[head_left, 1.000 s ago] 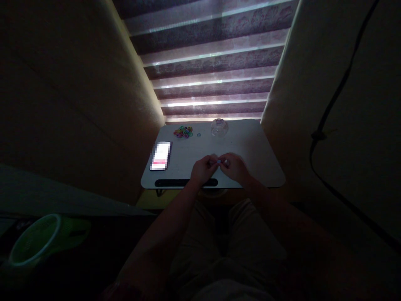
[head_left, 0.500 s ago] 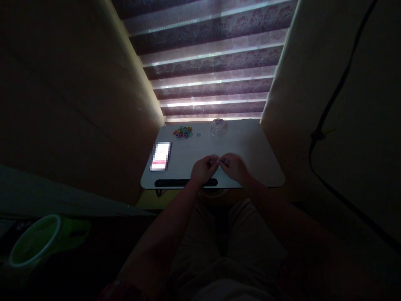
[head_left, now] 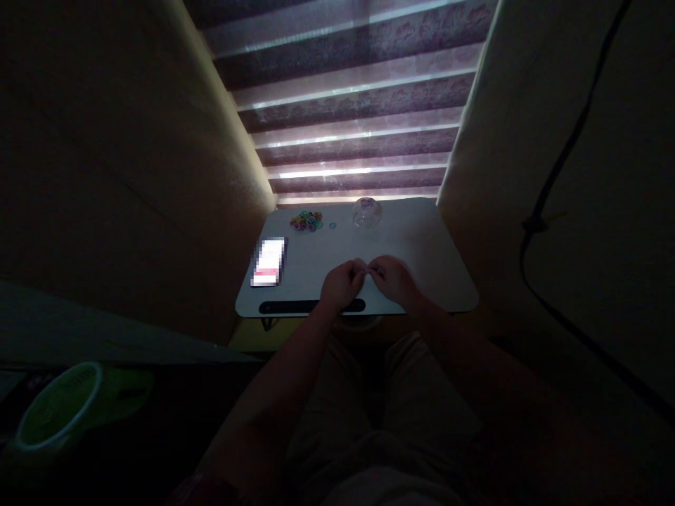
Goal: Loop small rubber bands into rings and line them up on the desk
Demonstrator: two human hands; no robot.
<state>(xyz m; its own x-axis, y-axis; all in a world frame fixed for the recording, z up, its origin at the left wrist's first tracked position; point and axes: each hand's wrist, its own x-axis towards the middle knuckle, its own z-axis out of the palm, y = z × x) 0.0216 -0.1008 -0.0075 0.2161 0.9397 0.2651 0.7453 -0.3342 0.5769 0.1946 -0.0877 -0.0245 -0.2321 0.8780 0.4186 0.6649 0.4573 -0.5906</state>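
A tiny pale thing (head_left: 368, 270), too small and dim for me to make out, was held over the near part of the white tabletop (head_left: 432, 260), where the two hands met. The left hand (head_left: 342, 282) had its grip pinched on one side of it, thumb and finger drawn together, and the right hand (head_left: 391, 278) pinched it from the other side, the fingertips almost meeting. Beneath the left wrist ran a long black slot (head_left: 285, 307) along the near edge, partly covered by that arm. Beyond the hands, toward the far edge, stood a clear round container (head_left: 367, 213); to its left lay a single bluish ring (head_left: 332, 225), and just beside that, a heap of small multicoloured bands (head_left: 306, 221). A phone (head_left: 268, 261) lay near the left edge, its screen lit bright white with a pink strip. Behind the tabletop I saw a pleated blind (head_left: 358, 91) letting daylight through in bands. The person's trousered legs were below, in shadow. Low on the left was a green basket (head_left: 98, 379) with a pale rim, and a dark cord (head_left: 567, 151) hung on the right.
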